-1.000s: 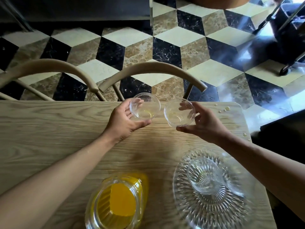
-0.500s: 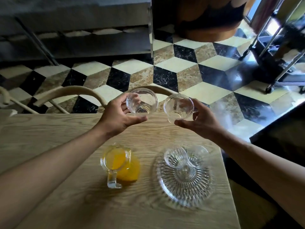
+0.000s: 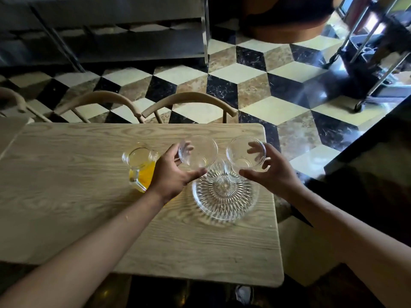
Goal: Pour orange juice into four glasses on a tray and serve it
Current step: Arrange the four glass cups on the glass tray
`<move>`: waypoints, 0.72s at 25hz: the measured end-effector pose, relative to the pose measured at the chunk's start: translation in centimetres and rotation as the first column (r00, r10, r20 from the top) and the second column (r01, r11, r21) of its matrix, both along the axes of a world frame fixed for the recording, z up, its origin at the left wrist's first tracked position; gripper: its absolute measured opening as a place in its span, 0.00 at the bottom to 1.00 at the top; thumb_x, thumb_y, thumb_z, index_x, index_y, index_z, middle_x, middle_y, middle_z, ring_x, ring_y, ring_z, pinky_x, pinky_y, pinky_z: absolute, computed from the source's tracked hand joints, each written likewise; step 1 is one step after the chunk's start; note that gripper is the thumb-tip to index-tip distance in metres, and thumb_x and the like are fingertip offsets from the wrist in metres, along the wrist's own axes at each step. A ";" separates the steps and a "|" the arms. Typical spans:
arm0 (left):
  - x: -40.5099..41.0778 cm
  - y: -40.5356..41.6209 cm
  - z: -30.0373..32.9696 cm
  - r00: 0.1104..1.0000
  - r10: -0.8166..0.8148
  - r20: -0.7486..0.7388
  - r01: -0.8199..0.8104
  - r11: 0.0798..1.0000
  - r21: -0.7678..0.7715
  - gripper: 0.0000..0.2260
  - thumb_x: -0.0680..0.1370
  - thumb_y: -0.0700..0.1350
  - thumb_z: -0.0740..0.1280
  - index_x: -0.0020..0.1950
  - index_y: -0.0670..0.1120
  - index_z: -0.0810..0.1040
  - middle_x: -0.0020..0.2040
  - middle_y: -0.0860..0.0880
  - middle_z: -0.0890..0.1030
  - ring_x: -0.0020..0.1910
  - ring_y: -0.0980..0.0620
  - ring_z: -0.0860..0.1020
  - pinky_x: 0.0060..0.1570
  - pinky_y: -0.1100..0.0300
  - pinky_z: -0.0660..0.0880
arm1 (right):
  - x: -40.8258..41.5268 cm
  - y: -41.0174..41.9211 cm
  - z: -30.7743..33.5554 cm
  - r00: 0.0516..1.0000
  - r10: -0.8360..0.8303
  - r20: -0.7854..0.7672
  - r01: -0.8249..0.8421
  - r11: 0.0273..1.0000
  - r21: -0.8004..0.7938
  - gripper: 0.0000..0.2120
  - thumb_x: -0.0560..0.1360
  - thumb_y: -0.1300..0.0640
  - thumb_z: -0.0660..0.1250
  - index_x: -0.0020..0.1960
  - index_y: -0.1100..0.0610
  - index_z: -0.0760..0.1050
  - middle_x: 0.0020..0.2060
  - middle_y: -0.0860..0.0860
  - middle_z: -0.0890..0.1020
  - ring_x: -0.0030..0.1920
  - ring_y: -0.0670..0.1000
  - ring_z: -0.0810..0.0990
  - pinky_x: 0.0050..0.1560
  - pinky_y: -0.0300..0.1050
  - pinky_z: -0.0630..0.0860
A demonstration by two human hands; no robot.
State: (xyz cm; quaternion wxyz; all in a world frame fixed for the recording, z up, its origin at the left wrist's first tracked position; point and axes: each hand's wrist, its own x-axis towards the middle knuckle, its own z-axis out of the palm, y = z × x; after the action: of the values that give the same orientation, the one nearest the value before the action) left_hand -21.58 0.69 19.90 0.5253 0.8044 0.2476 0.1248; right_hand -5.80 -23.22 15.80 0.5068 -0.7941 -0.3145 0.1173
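Glass tumblers fill both your grips: left hand (image 3: pixel 171 174) clasps one glass (image 3: pixel 198 152), right hand (image 3: pixel 270 174) another (image 3: pixel 245 152), above the tray (image 3: pixel 224 203).

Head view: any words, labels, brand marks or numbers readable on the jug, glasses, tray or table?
None can be read.
Juice jug: plain glass, no label.
Glass in the left hand and glass in the right hand: clear, unmarked.
Glass tray: only a cut ray pattern.
Table: bare wood grain.
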 end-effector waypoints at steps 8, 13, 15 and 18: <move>-4.1 -4.0 -8.1 0.992 0.092 -0.082 -0.098 0.993 -0.073 0.35 0.63 0.45 0.85 0.67 0.46 0.77 0.61 0.54 0.82 0.56 0.73 0.78 0.54 0.77 0.72 | -5.0 -3.3 -6.9 0.989 -0.054 -0.135 0.051 0.998 -0.027 0.36 0.64 0.47 0.83 0.69 0.49 0.75 0.59 0.41 0.82 0.55 0.49 0.82 0.51 0.47 0.79; -4.6 -4.4 -12.5 0.990 0.083 -0.116 -0.100 0.984 -0.150 0.36 0.63 0.40 0.85 0.68 0.50 0.75 0.64 0.57 0.80 0.57 0.72 0.79 0.57 0.63 0.80 | -6.6 -3.8 -10.7 0.980 -0.081 -0.183 0.076 0.996 -0.038 0.35 0.64 0.42 0.81 0.68 0.48 0.74 0.62 0.44 0.82 0.58 0.52 0.83 0.57 0.53 0.80; -4.6 -4.6 -13.7 0.987 0.098 -0.126 -0.121 0.974 -0.194 0.37 0.64 0.38 0.84 0.69 0.51 0.74 0.65 0.53 0.80 0.58 0.70 0.79 0.57 0.61 0.81 | -7.0 -3.7 -11.7 0.977 -0.097 -0.189 0.087 0.994 -0.062 0.34 0.66 0.47 0.83 0.68 0.50 0.74 0.63 0.45 0.81 0.60 0.50 0.82 0.59 0.51 0.79; -4.4 -4.6 -15.2 0.984 0.103 -0.146 -0.135 0.963 -0.233 0.36 0.65 0.35 0.83 0.66 0.55 0.73 0.63 0.56 0.80 0.57 0.71 0.79 0.58 0.61 0.80 | -7.1 -3.1 -12.9 0.978 -0.117 -0.171 0.100 0.990 -0.104 0.36 0.66 0.52 0.83 0.70 0.54 0.74 0.65 0.47 0.80 0.62 0.48 0.80 0.56 0.39 0.77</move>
State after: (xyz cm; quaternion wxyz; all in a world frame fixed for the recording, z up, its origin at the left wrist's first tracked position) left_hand -25.96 -3.91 4.71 0.5935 0.7244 0.3434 0.0714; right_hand -12.90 -26.37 2.94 0.5002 -0.8195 -0.2186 0.1744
